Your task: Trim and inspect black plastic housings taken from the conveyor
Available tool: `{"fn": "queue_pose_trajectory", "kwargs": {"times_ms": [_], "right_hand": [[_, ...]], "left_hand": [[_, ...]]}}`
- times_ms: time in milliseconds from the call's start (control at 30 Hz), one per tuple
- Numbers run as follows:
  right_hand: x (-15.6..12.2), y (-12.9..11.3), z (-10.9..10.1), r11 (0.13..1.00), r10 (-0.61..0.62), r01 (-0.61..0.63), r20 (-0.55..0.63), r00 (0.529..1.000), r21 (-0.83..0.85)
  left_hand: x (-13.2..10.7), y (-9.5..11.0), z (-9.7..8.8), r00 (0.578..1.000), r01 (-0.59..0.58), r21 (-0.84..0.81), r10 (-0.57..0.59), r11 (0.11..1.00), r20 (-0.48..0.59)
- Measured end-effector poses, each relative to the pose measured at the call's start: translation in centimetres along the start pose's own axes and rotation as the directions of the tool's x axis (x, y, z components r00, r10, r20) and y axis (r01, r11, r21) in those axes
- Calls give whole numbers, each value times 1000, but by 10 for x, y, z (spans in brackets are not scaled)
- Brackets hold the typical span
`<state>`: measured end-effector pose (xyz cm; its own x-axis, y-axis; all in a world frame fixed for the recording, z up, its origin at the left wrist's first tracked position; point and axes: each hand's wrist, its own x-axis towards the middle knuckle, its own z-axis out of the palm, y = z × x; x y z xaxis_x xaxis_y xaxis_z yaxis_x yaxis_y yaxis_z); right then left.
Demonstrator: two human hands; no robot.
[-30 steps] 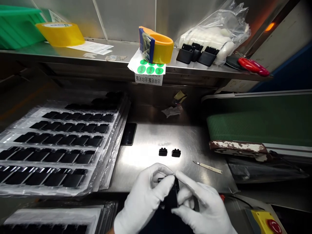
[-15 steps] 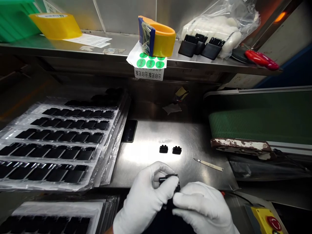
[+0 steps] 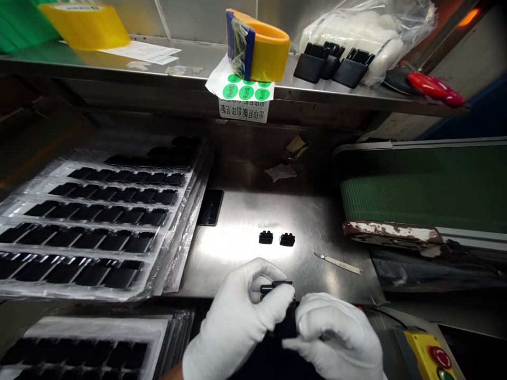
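Note:
My left hand (image 3: 241,316), in a white glove, pinches a black plastic part (image 3: 277,285) between thumb and fingers, low in the middle of the view. A dark peg-like end sticks out to its left, and the part's lower portion merges with the dark background. Just right of it, my gloved right hand (image 3: 336,332) has its fingers curled and pressed together by the part's edge; what they hold, if anything, is hidden. Beyond the hands, two small black pieces (image 3: 266,237) with knobs on top stand on the steel bench (image 3: 237,253).
A craft knife (image 3: 338,263) lies at right. Stacked trays (image 3: 158,269) of black parts fill the left, beside a phone (image 3: 211,207). A green conveyor belt (image 3: 428,184) runs at right, above an emergency-stop box (image 3: 422,348). The shelf (image 3: 190,79) carries a tape dispenser (image 3: 269,53).
My right hand has drawn slightly right, away from my left fingers, and more of the dark part shows between them. The shelf sits higher in view as the camera has tilted slightly.

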<state>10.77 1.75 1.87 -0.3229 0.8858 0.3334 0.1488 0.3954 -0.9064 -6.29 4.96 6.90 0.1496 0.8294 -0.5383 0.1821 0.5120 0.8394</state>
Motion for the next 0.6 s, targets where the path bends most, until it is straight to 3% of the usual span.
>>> {"fn": "queue_pose_trajectory", "kwargs": {"times_ms": [167,367,600], "right_hand": [[0,1,1,1000,11,-11,3,1000,25],[1,0,-2,993,-44,47,27,999,-113],[-6,4,-4,982,-120,129,75,990,-138]], "left_hand": [[0,0,0,1000,12,-12,-12,1000,17],[-7,0,-2,992,15,-62,-7,998,127],[-11,-2,-7,993,-46,20,43,999,110]]}}
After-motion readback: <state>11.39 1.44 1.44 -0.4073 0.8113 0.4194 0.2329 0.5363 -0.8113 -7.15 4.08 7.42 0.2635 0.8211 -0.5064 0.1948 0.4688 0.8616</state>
